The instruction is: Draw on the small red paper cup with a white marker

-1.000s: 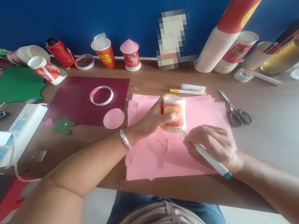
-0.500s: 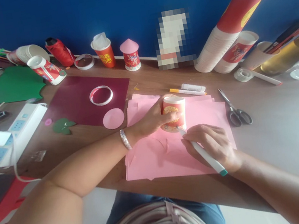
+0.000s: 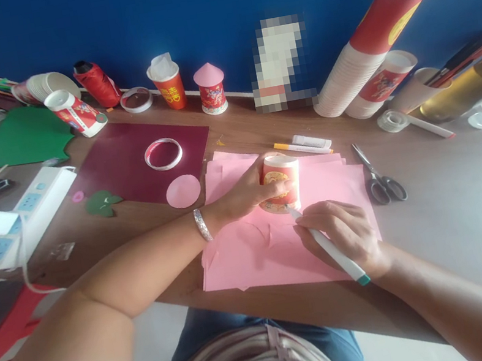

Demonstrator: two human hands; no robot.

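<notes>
The left grip is closed around one red paper cup, thumb across its front and pale end upward; whether anything is inside it cannot be seen. Just below and to the right of the cup, the right grip is narrowed on one white marker, its point at the cup's lower band and its green end slanting toward the person. Beneath both grips lie several overlapping pink sheets on the counter. Just beyond the cup are one yellow-ended pen and one short white tube; right of the right grip, one pair of scissors rests apart. Left of the left grip are one pink disc and one white ring on a maroon sheet, with a second ring farther off. Beyond the left grip, one red-orange cup holds white tissue, and beside it stands one cup with a pink cone top. Far right of the grips, two stacks of nested cups lean near one holder containing dark and red tools.
</notes>
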